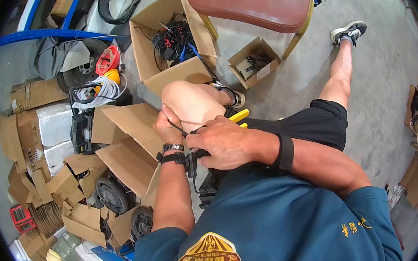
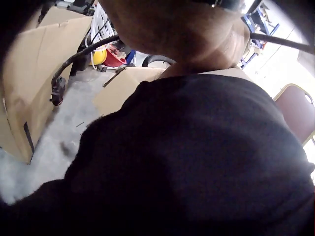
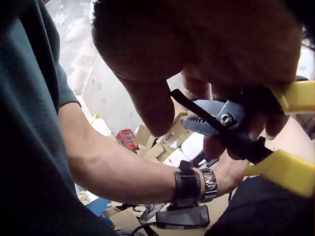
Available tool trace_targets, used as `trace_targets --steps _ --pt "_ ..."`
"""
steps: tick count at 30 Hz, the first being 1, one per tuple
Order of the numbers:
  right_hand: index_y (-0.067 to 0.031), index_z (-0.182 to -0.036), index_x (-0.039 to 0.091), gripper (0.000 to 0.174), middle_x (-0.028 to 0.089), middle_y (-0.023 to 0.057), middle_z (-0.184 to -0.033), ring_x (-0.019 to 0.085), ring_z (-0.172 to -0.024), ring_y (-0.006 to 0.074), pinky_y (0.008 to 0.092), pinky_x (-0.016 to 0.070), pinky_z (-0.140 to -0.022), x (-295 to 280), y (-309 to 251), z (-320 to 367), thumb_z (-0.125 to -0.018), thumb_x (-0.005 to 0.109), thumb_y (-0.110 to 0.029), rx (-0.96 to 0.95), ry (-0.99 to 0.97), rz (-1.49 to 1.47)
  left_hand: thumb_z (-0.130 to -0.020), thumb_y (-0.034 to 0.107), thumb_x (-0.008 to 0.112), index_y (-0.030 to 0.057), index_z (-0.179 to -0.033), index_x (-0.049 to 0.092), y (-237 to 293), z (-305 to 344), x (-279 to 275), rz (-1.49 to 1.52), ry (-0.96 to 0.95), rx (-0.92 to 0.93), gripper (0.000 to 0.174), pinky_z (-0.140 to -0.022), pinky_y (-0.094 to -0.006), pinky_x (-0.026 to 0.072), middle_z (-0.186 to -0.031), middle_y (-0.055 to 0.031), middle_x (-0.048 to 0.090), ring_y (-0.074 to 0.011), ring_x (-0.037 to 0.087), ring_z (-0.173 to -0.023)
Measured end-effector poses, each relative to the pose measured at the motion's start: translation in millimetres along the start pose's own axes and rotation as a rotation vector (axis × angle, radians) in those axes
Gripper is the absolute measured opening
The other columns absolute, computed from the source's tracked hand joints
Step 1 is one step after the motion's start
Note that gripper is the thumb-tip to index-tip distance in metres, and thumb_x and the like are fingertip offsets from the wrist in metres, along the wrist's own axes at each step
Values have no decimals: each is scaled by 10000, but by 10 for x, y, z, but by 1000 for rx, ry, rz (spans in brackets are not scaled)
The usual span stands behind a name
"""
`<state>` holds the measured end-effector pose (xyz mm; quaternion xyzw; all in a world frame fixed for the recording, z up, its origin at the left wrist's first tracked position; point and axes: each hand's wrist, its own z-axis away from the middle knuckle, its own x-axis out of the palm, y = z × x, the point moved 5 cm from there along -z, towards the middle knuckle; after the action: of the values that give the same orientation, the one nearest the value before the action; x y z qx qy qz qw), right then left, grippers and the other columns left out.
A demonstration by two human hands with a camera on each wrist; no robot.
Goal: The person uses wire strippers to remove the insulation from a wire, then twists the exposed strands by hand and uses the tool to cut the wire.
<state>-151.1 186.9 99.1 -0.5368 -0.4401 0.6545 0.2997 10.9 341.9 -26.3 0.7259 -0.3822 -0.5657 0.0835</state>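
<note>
Beside the bent knee (image 1: 186, 100), the left hand (image 1: 168, 128) grips a dark cable (image 1: 176, 126) with curled fingers, and the right hand (image 1: 226, 140) lies just to its right, closed around the pliers (image 3: 216, 118). The cable slants from the left fingers towards the right hand, and the pliers lie roughly sideways, yellow handles out to the person's right and nose towards the left forearm. That makes the right hand the nearer one to the tool, which it already holds; the cable's near end meets the pliers at their nose. In the right wrist view the cable crosses the serrated jaws at a slant; whether it sits between them or only over them cannot be told. The left wrist view shows cable out on both sides of the left hand, a small plug (image 2: 58, 93) hanging beside an open carton (image 2: 42, 69).
</note>
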Motion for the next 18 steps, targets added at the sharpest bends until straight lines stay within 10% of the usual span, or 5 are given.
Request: trace_targets --steps 8,11,18 --pt "-38 -1099 569 277 642 90 -891 633 -819 202 339 499 -759 -109 423 -23 -841 660 -77 58 67 -513 -968 213 555 9 -604 572 176 -71 -86 -96 44 74 418 -484 -456 426 -561 -216 538 -379 531 -474" --pt "-1 -1042 567 181 614 25 -872 606 -819 100 262 488 -730 -204 643 -110 -869 620 5 147 57 -814 -931 183 653 1 -692 594 150 -68 -259 -56 -61 119 306 -543 -367 434 -643 -150 576 -231 535 -565" --pt "-31 -1029 591 208 625 16 -860 609 -817 107 255 481 -739 -750 712 1 -833 662 -32 197 143 -938 -827 141 793 2 -918 668 -341 -129 -492 337 -157 -241 207 -656 -290 477 -810 -40 639 -133 567 -712"
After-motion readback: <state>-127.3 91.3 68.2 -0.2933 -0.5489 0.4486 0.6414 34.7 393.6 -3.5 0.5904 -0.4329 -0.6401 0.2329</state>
